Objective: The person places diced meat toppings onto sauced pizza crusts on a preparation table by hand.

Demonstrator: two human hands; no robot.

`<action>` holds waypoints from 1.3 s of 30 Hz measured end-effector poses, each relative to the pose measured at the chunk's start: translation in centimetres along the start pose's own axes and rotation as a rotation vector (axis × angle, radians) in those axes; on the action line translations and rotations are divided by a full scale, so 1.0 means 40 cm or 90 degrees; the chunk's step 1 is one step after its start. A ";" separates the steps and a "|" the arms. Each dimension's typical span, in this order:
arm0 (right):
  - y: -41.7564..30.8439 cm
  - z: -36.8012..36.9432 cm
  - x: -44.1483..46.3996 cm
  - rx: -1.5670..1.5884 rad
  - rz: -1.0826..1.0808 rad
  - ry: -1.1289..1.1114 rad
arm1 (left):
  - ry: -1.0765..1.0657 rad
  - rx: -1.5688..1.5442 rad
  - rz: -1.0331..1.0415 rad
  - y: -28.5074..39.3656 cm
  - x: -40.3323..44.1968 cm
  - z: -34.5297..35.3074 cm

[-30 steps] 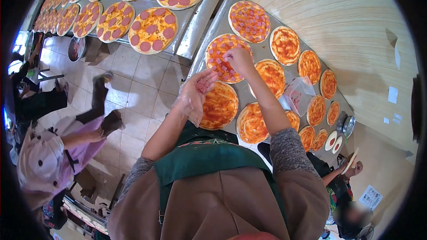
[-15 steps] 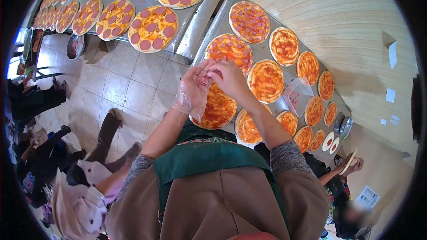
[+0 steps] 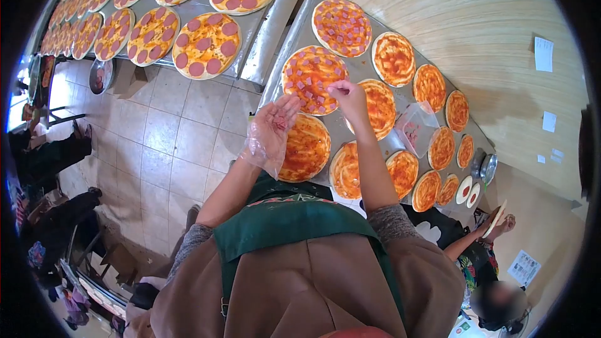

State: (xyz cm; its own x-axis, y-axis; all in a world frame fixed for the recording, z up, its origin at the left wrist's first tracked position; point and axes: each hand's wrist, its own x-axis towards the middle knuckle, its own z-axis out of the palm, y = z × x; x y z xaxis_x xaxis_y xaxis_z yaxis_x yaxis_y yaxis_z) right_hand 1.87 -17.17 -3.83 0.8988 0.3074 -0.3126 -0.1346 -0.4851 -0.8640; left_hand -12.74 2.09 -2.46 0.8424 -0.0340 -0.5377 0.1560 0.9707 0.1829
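The right hand (image 3: pixel 352 101), its grip pinched together, contents hidden, was at the right edge of a dice-topped pizza (image 3: pixel 308 74), upper centre, on the desk (image 3: pixel 360 66). The left hand (image 3: pixel 268 130), centre, lay palm-up and uncurled, bearing pink bits (image 3: pixel 281 120).

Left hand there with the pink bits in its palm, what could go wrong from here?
The left hand is open and palm up, so the loose pink bits could slide off, perhaps onto the sauced pizza beside it.

The loose plastic cuff hangs by that same pizza and might smear its sauce.

The right forearm reaches across the pan between sauced pizzas, so it could brush one if it dips.
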 end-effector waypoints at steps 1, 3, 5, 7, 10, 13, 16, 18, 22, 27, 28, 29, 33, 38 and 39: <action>-0.004 -0.009 0.006 -0.022 0.038 0.007 | 0.001 -0.006 -0.002 0.003 0.003 -0.002; -0.008 -0.006 0.008 -0.098 0.048 0.010 | 0.004 -0.020 -0.005 0.007 0.008 -0.007; -0.002 0.006 0.016 -0.204 -0.008 0.018 | 0.002 -0.015 -0.005 0.009 0.009 -0.010; 0.016 0.021 0.032 -0.340 -0.131 0.035 | 0.002 -0.014 -0.008 0.009 0.009 -0.013; 0.021 0.037 0.048 -0.465 -0.263 0.138 | 0.007 -0.020 -0.016 0.011 0.010 -0.016; 0.003 0.015 0.071 -0.332 -0.116 0.107 | 0.015 -0.026 -0.019 0.014 0.006 -0.021; 0.001 0.020 0.069 -0.209 -0.123 0.065 | 0.009 -0.023 -0.016 0.016 0.003 -0.024; -0.002 0.031 0.054 -0.234 -0.170 0.072 | 0.017 -0.018 -0.015 0.021 -0.002 -0.019; 0.009 0.047 0.060 -0.296 -0.234 0.072 | 0.022 -0.038 0.001 0.021 -0.009 -0.011; 0.000 0.049 0.068 -0.380 -0.303 0.090 | 0.034 -0.032 0.001 0.019 -0.014 0.001; -0.005 0.048 0.069 -0.392 -0.310 0.098 | 0.035 -0.031 -0.001 0.020 -0.015 0.001; -0.010 0.048 0.069 -0.381 -0.308 0.097 | 0.036 -0.029 -0.003 0.021 -0.015 0.002; -0.005 0.043 0.064 -0.379 -0.323 0.102 | 0.019 -0.032 -0.003 0.020 -0.015 -0.003; -0.009 0.038 0.037 -0.366 -0.237 0.057 | 0.029 -0.029 -0.002 0.018 -0.016 0.000; -0.017 0.038 0.032 -0.371 -0.213 0.059 | 0.030 -0.028 -0.001 0.017 -0.016 -0.001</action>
State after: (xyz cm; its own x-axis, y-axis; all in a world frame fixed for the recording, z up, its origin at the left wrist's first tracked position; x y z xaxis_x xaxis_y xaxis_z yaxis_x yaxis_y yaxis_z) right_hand 2.46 -15.21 -4.24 0.8886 0.4585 -0.0070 0.3806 -0.7460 -0.5465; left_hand -13.19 2.79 -2.02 0.8168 -0.0260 -0.5764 0.1338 0.9803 0.1454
